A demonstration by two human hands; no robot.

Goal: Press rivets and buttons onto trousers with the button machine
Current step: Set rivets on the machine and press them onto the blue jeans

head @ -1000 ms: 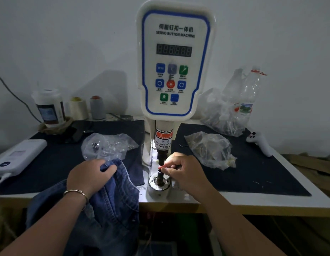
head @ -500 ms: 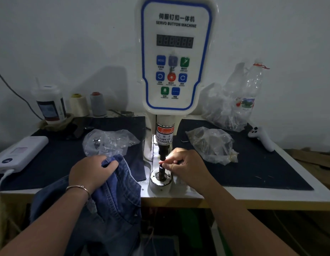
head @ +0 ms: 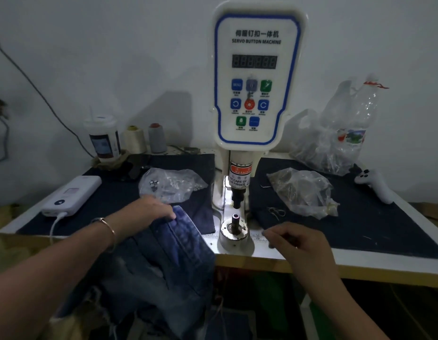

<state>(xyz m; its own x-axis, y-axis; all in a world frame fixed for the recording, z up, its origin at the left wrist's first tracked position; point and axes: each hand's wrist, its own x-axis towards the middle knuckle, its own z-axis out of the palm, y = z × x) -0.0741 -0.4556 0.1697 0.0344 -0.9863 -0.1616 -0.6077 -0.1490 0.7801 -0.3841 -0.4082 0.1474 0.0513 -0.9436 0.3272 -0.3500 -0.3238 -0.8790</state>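
A white power bank with a plugged-in cable lies at the bench's left edge. Behind it stand a lidded cup and two thread spools. A crumpled plastic bottle stands far right, near a white controller.

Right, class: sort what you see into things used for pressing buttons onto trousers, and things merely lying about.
In use: white servo button machine; blue denim trousers; clear plastic bag of metal fasteners; left hand.

Lying about: white power bank; lidded drink cup; two thread cones; crumpled clear plastic bottle.
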